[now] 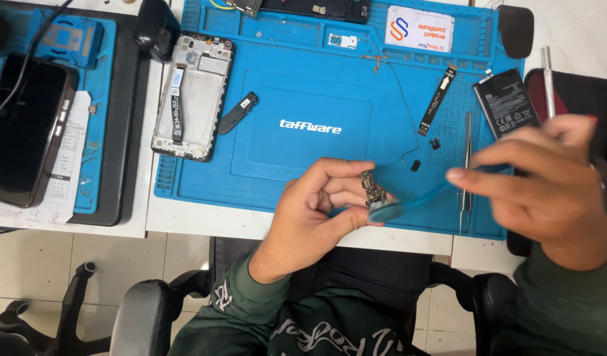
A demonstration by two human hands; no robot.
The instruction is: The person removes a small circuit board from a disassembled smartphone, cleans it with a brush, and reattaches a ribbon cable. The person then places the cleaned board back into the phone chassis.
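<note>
I'm pinching the small circuit board [375, 191] in my left hand [317, 211], sweeping the blue brush [409, 201], gripped in my right hand [541, 184], lightly across it, pinch staying firm.

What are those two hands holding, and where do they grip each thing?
The left hand pinches a small circuit board by its lower edge. The right hand holds a blurred blue brush by its handle end.

The person wore a dark green, long-sleeved knit sweatshirt [303, 329] with ribbed cuffs and pale lettering-style print across its chest and near the left cuff, and, above that garment, both the left hand [317, 211] and right hand [547, 191] were bare and ungloved.
</note>
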